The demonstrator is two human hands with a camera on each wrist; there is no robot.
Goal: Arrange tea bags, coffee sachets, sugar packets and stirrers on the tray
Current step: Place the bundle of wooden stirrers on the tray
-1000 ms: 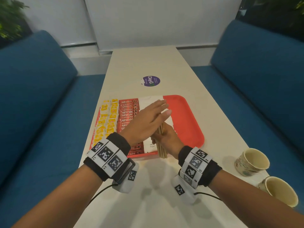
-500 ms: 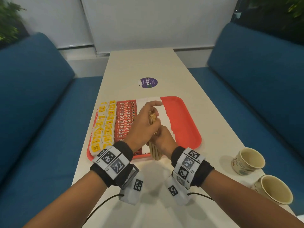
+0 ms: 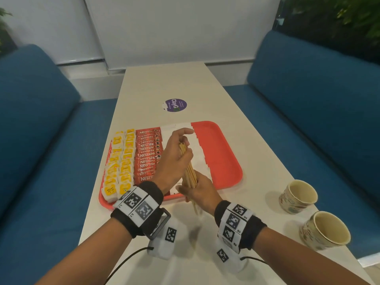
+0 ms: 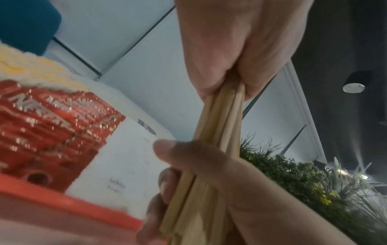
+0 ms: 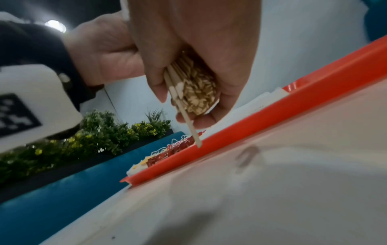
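Gripping a bundle of wooden stirrers [image 3: 189, 171] from both ends, the person holds it tilted above the near edge of the red tray [image 3: 224, 161]. The right hand [image 3: 200, 193] curls its fingers and thumb round the lower part of the bundle, and one stick hangs out below those fingers, its tip at the tray's near rim in the right wrist view. The left hand [image 3: 174, 159] closes its thumb and fingers on the upper part, just under the stick tops. Half a second ago this hand sat a little lower on the bundle, with more of the stick tops showing past its fingertips; a second ago it lay flat and open over the sticks. Beyond the left fingers lie white sugar packets [image 3: 202, 150], to their left a row of red coffee sachets [image 3: 147, 155], then yellow tea bags [image 3: 120, 161] furthest left, all on the tray as before. Two paper cups [image 3: 298, 195] stand well to the right of the right hand, on the table [image 3: 185, 83].
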